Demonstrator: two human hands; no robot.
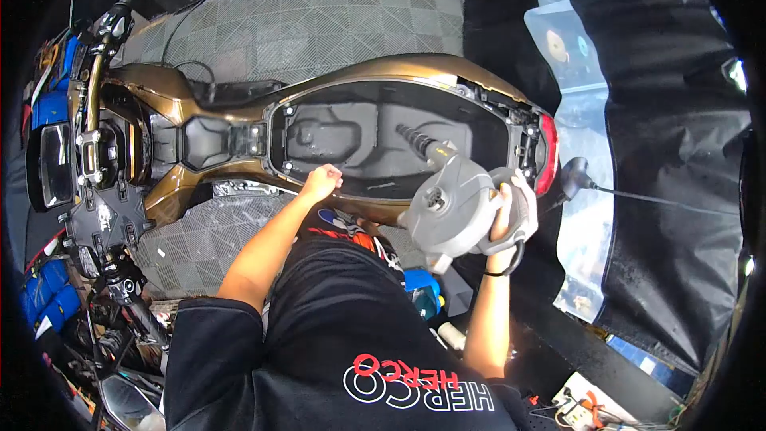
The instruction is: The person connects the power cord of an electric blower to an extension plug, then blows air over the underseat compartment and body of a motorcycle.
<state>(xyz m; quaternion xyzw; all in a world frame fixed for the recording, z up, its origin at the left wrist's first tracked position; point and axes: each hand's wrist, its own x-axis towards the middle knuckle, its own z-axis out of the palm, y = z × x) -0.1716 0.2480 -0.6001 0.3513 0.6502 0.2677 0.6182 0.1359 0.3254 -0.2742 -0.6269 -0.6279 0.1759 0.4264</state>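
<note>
Find the grey blower (459, 203) over the near rear side of the scooter's (427, 68) open storage compartment (355, 96), long axis slanting leftward and away to the dark nozzle (421, 143) — tip over the compartment, depth hard to tell. Grasped at the opposite end by the right hand (504, 219), fingers wrapped round, clearly the nearer hand. Farther left, by the near rim: left hand (321, 182), fingers loosely bent — cannot tell whether around anything, nozzle tip apart, rightward and beyond.
</note>
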